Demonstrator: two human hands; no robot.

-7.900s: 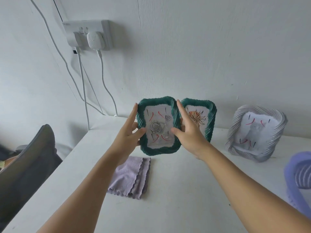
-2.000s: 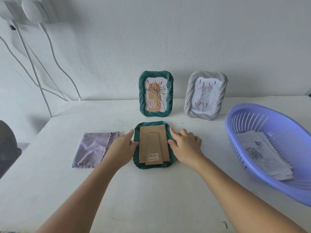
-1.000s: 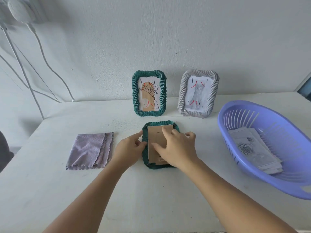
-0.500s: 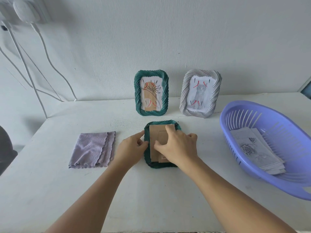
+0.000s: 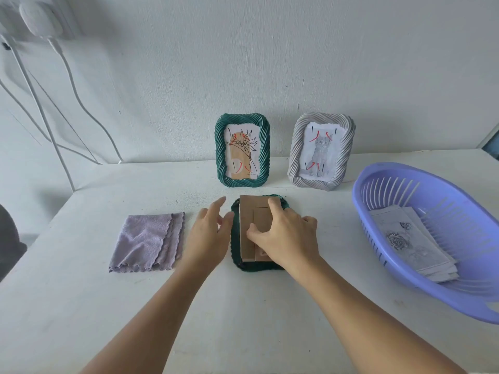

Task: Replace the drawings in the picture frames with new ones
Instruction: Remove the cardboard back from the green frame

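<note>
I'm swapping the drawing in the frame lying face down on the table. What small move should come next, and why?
Probably lift the cardboard backing out of the green frame. The frame lies face down, the right hand already grips the backing with thumb at its left edge, and the left hand steadies the frame's side. The old drawing under it cannot come out until the backing is off.

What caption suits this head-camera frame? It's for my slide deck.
Right hand lifts the cardboard backing off a face-down green frame, left hand alongside.
</note>
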